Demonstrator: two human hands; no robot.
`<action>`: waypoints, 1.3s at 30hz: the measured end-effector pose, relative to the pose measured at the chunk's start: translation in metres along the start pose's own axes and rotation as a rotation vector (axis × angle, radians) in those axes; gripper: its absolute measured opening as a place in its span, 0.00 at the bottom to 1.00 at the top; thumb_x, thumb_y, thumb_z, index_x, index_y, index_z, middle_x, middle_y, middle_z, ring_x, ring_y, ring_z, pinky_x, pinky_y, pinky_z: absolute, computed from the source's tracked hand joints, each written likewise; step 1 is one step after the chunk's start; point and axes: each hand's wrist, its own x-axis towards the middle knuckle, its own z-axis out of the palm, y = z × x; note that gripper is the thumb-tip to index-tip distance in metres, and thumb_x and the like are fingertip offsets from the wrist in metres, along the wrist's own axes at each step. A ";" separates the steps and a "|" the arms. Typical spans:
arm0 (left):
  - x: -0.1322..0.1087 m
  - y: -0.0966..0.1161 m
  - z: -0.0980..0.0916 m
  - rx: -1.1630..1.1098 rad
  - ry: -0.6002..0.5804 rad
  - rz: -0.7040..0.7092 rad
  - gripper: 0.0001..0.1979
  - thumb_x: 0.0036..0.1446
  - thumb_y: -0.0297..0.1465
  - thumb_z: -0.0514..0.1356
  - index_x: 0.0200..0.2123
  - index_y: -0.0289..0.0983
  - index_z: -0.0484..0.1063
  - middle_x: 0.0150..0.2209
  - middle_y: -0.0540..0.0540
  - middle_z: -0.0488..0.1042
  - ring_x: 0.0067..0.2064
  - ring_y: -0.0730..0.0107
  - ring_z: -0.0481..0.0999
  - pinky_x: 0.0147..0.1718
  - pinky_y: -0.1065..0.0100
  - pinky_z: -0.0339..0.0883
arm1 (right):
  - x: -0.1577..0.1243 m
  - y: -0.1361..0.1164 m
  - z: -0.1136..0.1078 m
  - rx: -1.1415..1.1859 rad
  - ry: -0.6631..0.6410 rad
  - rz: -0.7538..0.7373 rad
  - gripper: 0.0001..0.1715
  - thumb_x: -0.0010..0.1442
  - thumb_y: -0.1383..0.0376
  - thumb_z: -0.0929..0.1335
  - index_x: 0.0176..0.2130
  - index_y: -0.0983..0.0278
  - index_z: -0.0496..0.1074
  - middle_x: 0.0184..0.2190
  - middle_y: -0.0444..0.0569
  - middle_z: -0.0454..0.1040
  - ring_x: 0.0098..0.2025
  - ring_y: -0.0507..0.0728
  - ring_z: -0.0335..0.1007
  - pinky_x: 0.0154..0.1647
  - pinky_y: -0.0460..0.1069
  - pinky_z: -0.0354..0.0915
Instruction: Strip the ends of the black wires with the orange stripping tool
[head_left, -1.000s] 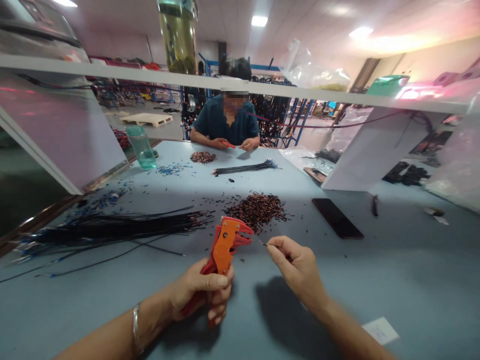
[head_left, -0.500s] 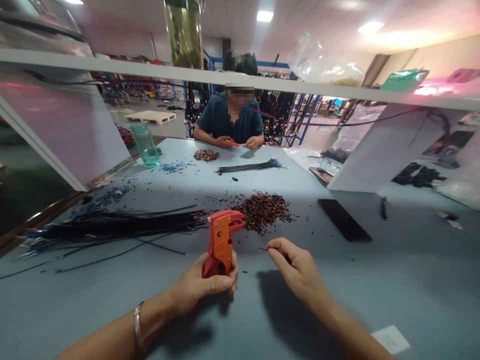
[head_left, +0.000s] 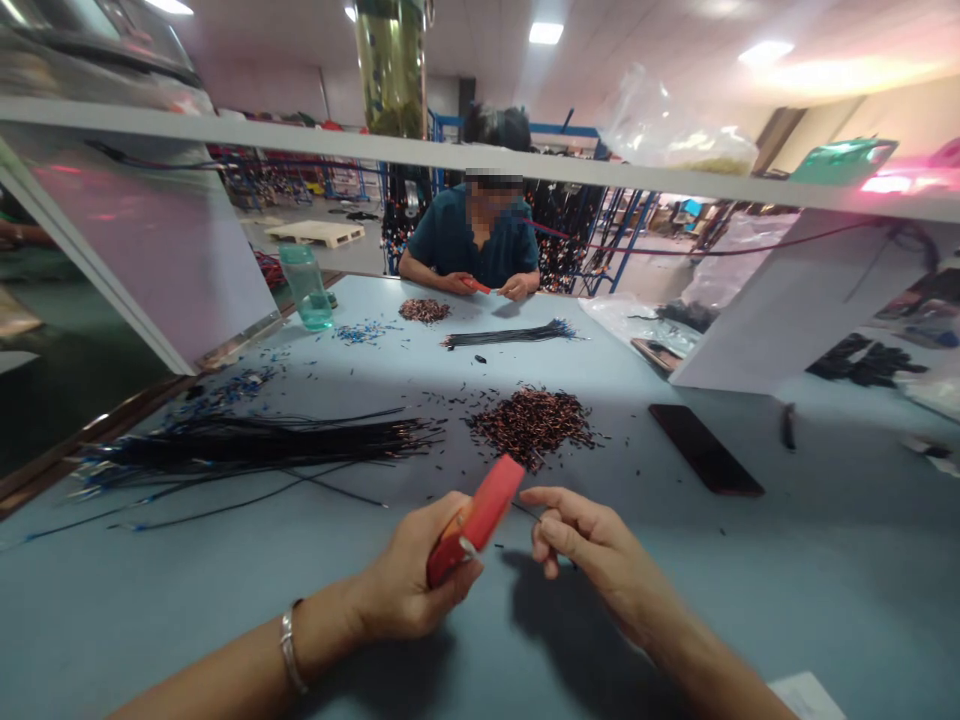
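My left hand [head_left: 411, 582] is wrapped round a red and orange wire stripper [head_left: 489, 508], whose head tilts up and to the right. Close to that head, my right hand [head_left: 596, 548] pinches a thin black wire [head_left: 523, 511] between thumb and fingers. Most of the wire is hidden by the hand. Beyond both hands lies a heap of short black and copper-coloured wire bits [head_left: 532, 425]. To the left, a bundle of long black wires [head_left: 255, 446] rests on the table, with blue pieces at its far-left ends.
A black phone [head_left: 705, 448] lies on the right of the table [head_left: 420, 380]. Across it, a co-worker [head_left: 480, 240] sits holding a red tool, near a smaller wire bundle [head_left: 517, 333]. A green bottle [head_left: 306, 288] stands at the left. A white shelf [head_left: 570, 165] spans above.
My left hand has turned the wire stripper so that its head now leans right, towards my right hand. My right hand's fingers have shifted round the wire.
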 end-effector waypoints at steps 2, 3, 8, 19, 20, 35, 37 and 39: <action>0.001 -0.001 0.001 0.190 0.007 0.087 0.06 0.54 0.29 0.59 0.36 0.38 0.65 0.31 0.48 0.65 0.31 0.68 0.61 0.33 0.67 0.55 | -0.001 0.000 0.004 0.068 -0.028 0.025 0.21 0.58 0.53 0.71 0.44 0.67 0.74 0.26 0.44 0.74 0.26 0.52 0.67 0.33 0.48 0.63; 0.001 -0.002 0.002 0.268 0.006 0.116 0.07 0.54 0.28 0.59 0.37 0.38 0.65 0.31 0.47 0.66 0.31 0.67 0.62 0.33 0.66 0.55 | -0.002 0.000 0.006 0.102 -0.023 0.037 0.21 0.57 0.53 0.72 0.41 0.67 0.75 0.27 0.45 0.74 0.26 0.52 0.67 0.33 0.47 0.63; 0.002 -0.006 0.006 0.516 -0.017 0.174 0.15 0.51 0.27 0.59 0.44 0.36 0.66 0.36 0.40 0.71 0.36 0.58 0.67 0.36 0.62 0.58 | -0.003 0.003 0.013 0.294 0.094 0.132 0.19 0.49 0.54 0.77 0.33 0.64 0.75 0.26 0.44 0.73 0.26 0.51 0.65 0.27 0.44 0.61; 0.002 -0.007 0.011 0.663 -0.001 0.259 0.16 0.48 0.26 0.57 0.42 0.37 0.61 0.35 0.41 0.69 0.34 0.60 0.65 0.33 0.61 0.60 | -0.006 0.002 0.021 0.054 -0.001 0.068 0.10 0.49 0.64 0.71 0.23 0.64 0.66 0.21 0.39 0.63 0.23 0.49 0.54 0.26 0.44 0.56; 0.002 -0.007 0.011 0.668 0.002 0.261 0.16 0.48 0.26 0.56 0.43 0.37 0.61 0.35 0.41 0.69 0.34 0.60 0.65 0.33 0.61 0.61 | -0.006 0.002 0.020 -0.003 -0.004 0.035 0.09 0.49 0.65 0.70 0.23 0.64 0.66 0.21 0.40 0.63 0.24 0.49 0.55 0.27 0.44 0.56; 0.001 -0.003 0.010 0.736 -0.013 0.287 0.19 0.46 0.24 0.55 0.44 0.36 0.59 0.35 0.42 0.69 0.34 0.61 0.65 0.32 0.61 0.64 | -0.009 0.007 0.017 -0.191 -0.049 -0.128 0.07 0.57 0.63 0.66 0.29 0.64 0.66 0.23 0.39 0.63 0.25 0.49 0.55 0.26 0.44 0.56; 0.001 -0.002 0.010 0.735 -0.014 0.290 0.19 0.45 0.24 0.55 0.43 0.36 0.59 0.35 0.42 0.69 0.34 0.61 0.65 0.32 0.61 0.64 | -0.008 0.007 0.017 -0.189 -0.049 -0.125 0.08 0.57 0.63 0.67 0.28 0.64 0.65 0.23 0.39 0.63 0.25 0.50 0.55 0.26 0.44 0.56; 0.002 -0.002 0.010 0.732 -0.019 0.286 0.19 0.45 0.24 0.54 0.43 0.36 0.59 0.35 0.42 0.69 0.34 0.60 0.66 0.32 0.61 0.64 | -0.007 0.008 0.018 -0.194 -0.046 -0.123 0.09 0.56 0.63 0.67 0.27 0.64 0.64 0.22 0.39 0.62 0.25 0.50 0.55 0.26 0.44 0.56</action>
